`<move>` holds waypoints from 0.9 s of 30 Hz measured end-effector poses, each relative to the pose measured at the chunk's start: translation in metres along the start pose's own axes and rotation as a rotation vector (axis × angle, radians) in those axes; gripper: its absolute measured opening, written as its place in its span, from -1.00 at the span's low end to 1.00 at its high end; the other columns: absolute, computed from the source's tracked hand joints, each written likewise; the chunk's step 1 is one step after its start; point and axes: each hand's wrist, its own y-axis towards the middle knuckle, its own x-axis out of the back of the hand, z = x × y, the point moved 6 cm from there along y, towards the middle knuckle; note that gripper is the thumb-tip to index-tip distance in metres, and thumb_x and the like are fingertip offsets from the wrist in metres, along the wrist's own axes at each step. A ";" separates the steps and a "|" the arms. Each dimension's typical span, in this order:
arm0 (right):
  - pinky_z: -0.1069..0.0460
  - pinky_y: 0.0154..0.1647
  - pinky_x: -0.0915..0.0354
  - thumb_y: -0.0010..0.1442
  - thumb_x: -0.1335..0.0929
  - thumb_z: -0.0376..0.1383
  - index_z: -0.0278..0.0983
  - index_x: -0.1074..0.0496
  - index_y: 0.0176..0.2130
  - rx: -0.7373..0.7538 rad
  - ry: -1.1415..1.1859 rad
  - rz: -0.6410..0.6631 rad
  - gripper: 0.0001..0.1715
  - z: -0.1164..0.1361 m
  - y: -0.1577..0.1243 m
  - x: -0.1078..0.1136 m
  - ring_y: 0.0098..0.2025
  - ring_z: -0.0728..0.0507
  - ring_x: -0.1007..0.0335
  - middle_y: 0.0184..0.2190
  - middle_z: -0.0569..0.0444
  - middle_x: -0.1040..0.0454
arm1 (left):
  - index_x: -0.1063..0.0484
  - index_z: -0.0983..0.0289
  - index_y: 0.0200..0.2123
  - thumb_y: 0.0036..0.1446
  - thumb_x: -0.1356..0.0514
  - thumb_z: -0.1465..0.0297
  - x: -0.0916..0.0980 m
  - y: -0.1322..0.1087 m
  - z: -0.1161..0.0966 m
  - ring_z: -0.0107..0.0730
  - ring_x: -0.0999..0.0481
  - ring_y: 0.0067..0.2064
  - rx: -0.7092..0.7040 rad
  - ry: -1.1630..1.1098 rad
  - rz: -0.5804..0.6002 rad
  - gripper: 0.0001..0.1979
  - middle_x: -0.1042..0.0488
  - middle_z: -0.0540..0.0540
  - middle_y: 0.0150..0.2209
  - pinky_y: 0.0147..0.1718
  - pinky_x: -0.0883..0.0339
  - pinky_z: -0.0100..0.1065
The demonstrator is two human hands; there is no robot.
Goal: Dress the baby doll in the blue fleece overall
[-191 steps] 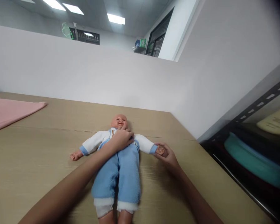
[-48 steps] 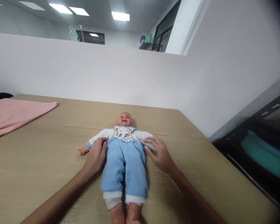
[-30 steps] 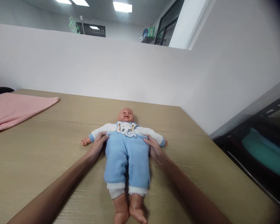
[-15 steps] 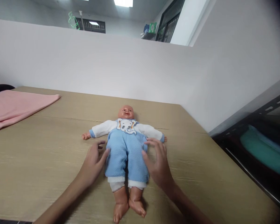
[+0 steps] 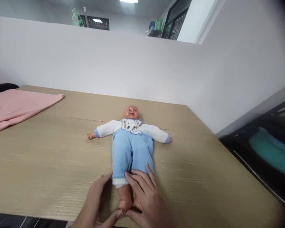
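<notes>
A baby doll [image 5: 132, 152] in a blue and white fleece outfit with an elephant bib lies on its back on the table, arms spread and bare feet toward me. My left hand [image 5: 97, 201] curves beside the leg on the left, fingertips at the trouser cuff and thumb by the foot [image 5: 124, 201]. Over the other leg rests my right hand [image 5: 148, 199], its fingers spread on the trousers and between the legs, thumb near the same foot. It hides most of that lower leg and foot. Neither hand is closed around the doll.
A pink cloth [image 5: 19, 106] lies on the left of the wooden table [image 5: 61, 155], a black object [image 5: 4, 87] behind it. A white partition [image 5: 97, 60] rises at the back. Beyond the right edge stands a black rack [image 5: 256, 152] with something teal on it.
Both hands have moved down from beside the doll's hips to its lower legs and feet. The right hand has come across onto a leg. The view has shifted slightly.
</notes>
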 end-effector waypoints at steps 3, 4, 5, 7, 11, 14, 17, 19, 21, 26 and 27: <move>-0.53 0.74 -0.01 0.25 -0.68 0.07 -0.18 -0.30 0.54 -0.036 0.019 -0.059 0.12 0.001 -0.002 -0.004 0.32 -0.47 -0.59 0.22 -0.13 -0.68 | -0.12 -0.22 0.58 0.33 -0.47 0.20 -0.001 -0.003 0.000 0.23 -0.67 0.35 0.034 -0.062 0.035 -0.10 -0.58 0.23 0.38 0.24 -0.71 0.26; -0.55 0.72 -0.06 0.22 -0.70 0.07 -0.17 -0.34 0.50 -0.045 0.024 -0.089 0.09 0.001 -0.003 -0.005 0.29 -0.48 -0.61 0.18 -0.13 -0.69 | -0.16 -0.21 0.56 0.35 -0.46 0.21 -0.001 -0.004 0.000 0.21 -0.68 0.34 0.030 -0.069 0.041 -0.15 -0.59 0.22 0.37 0.24 -0.71 0.24; -0.57 0.69 -0.10 0.19 -0.72 0.05 -0.15 -0.37 0.46 -0.053 0.027 -0.118 0.06 0.001 -0.004 -0.006 0.27 -0.49 -0.62 0.14 -0.13 -0.69 | -0.20 -0.21 0.54 0.36 -0.46 0.22 -0.001 -0.005 -0.001 0.19 -0.68 0.33 0.021 -0.067 0.041 -0.19 -0.60 0.21 0.36 0.23 -0.72 0.22; -0.60 0.64 -0.18 0.13 -0.75 -0.01 -0.14 -0.41 0.39 -0.061 0.029 -0.166 0.03 0.001 -0.005 -0.009 0.22 -0.50 -0.64 0.08 -0.12 -0.69 | -0.26 -0.22 0.50 0.37 -0.44 0.24 0.001 -0.005 -0.002 0.15 -0.72 0.28 -0.004 -0.041 0.021 -0.26 -0.64 0.18 0.30 0.18 -0.75 0.18; -0.60 0.61 -0.23 0.14 -0.74 -0.07 -0.11 -0.40 0.39 -0.073 0.009 -0.193 0.00 0.001 -0.006 -0.012 0.21 -0.51 -0.64 0.06 -0.10 -0.69 | -0.33 -0.21 0.46 0.36 -0.42 0.28 0.004 -0.001 -0.002 0.10 -0.79 0.08 -0.050 0.005 -0.013 -0.31 -0.72 0.14 0.11 0.03 -0.80 0.08; -0.62 0.63 -0.19 0.11 -0.74 0.08 -0.05 -0.36 0.45 -0.071 0.023 -0.166 0.11 0.002 -0.008 -0.003 0.26 -0.55 -0.62 0.16 -0.12 -0.67 | -0.36 -0.19 0.41 0.29 -0.47 0.24 0.010 0.005 -0.002 0.15 -0.77 0.02 -0.069 0.029 -0.013 -0.30 -0.70 0.15 0.08 -0.07 -0.80 0.08; -0.68 0.65 -0.08 0.18 -0.68 0.10 0.01 -0.28 0.53 -0.136 0.075 -0.207 0.14 -0.013 -0.015 0.024 0.40 -0.63 -0.50 0.38 -0.17 -0.54 | -0.27 -0.14 0.42 0.28 -0.47 0.20 0.023 0.014 -0.004 0.14 -0.73 0.07 -0.032 0.065 -0.068 -0.27 -0.61 0.19 0.15 -0.03 -0.77 0.08; -0.71 0.66 0.02 0.37 -0.53 -0.02 0.07 -0.22 0.57 -0.207 0.086 -0.308 -0.06 -0.038 -0.021 0.049 0.48 -0.64 -0.41 0.46 -0.13 -0.47 | -0.22 -0.11 0.42 0.36 -0.42 0.17 0.032 0.025 -0.010 0.12 -0.69 0.16 -0.011 0.092 -0.111 -0.32 -0.54 0.22 0.21 0.09 -0.73 0.10; -0.69 0.65 -0.04 0.48 -0.43 -0.04 0.18 -0.23 0.54 -0.287 0.069 -0.421 -0.23 -0.077 -0.025 0.073 0.49 -0.61 -0.40 0.43 -0.08 -0.49 | -0.22 -0.06 0.40 0.44 -0.35 0.16 0.037 0.044 -0.019 0.13 -0.61 0.30 -0.028 0.109 -0.135 -0.42 -0.47 0.24 0.29 0.25 -0.64 0.14; -0.59 0.48 -0.29 0.35 -0.51 0.10 -0.14 -0.41 0.39 -0.454 -0.039 -0.484 -0.22 -0.197 -0.016 0.097 0.38 -0.62 -0.45 0.30 -0.28 -0.56 | -0.23 0.07 0.36 0.53 -0.31 0.17 0.027 0.133 -0.048 0.12 -0.44 0.47 -0.190 0.118 -0.104 -0.51 -0.41 0.27 0.37 0.47 -0.35 0.15; -0.59 0.47 -0.29 0.28 -0.54 0.14 -0.19 -0.42 0.38 -0.456 -0.054 -0.472 -0.12 -0.218 -0.010 0.098 0.36 -0.64 -0.46 0.29 -0.31 -0.56 | -0.24 0.10 0.36 0.53 -0.30 0.15 0.023 0.156 -0.052 0.13 -0.42 0.47 -0.225 0.116 -0.108 -0.51 -0.41 0.29 0.36 0.49 -0.30 0.14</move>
